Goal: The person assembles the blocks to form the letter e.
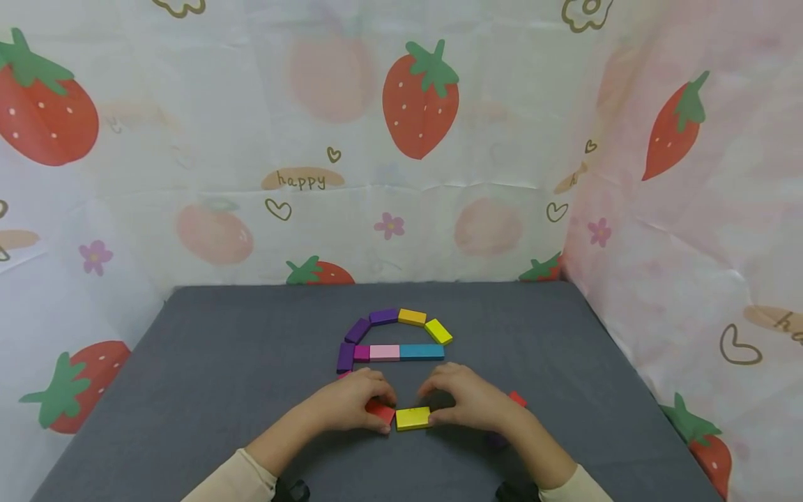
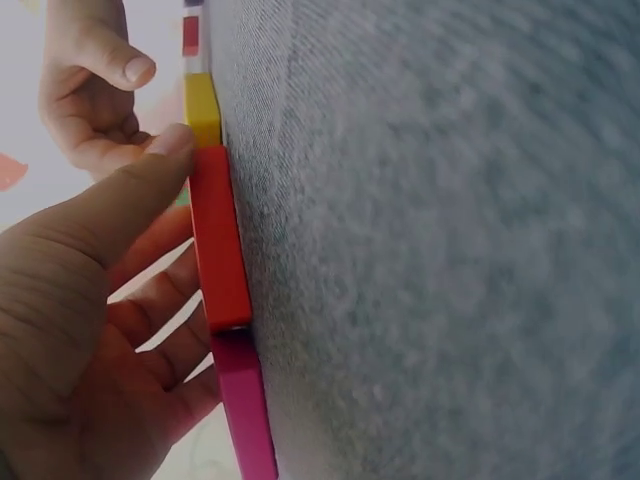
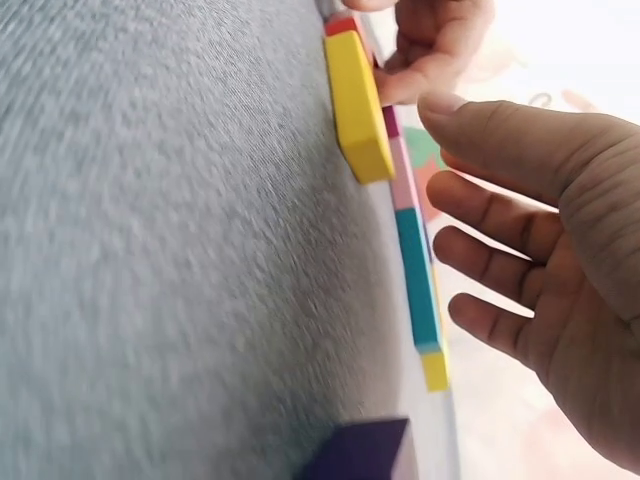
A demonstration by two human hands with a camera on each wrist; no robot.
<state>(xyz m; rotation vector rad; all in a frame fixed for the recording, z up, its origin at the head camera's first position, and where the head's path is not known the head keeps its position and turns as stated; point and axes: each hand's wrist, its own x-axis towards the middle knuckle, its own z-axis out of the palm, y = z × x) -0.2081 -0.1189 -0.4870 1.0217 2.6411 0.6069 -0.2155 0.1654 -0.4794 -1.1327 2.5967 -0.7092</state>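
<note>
My left hand (image 1: 351, 401) holds a red block (image 2: 220, 240) between thumb and fingers, on the grey cloth. Against one end of it lies a yellow block (image 1: 412, 419); a magenta block (image 2: 245, 410) adjoins its other end. My right hand (image 1: 467, 397) is beside the yellow block's right end. In the right wrist view its thumb and fingers are spread and apart from that block. Beyond the hands, purple blocks (image 1: 358, 330) and yellow ones form an arch. A straight row of magenta, pink (image 1: 385, 353) and blue blocks (image 1: 422, 352) runs beneath it.
Behind the right hand a red block (image 1: 517, 398) shows in part. A dark purple block (image 3: 360, 450) lies near the right wrist, mostly hidden by the forearm in the head view. Strawberry-print sheets (image 1: 489, 153) stand around the back and sides of the grey table (image 1: 238, 341).
</note>
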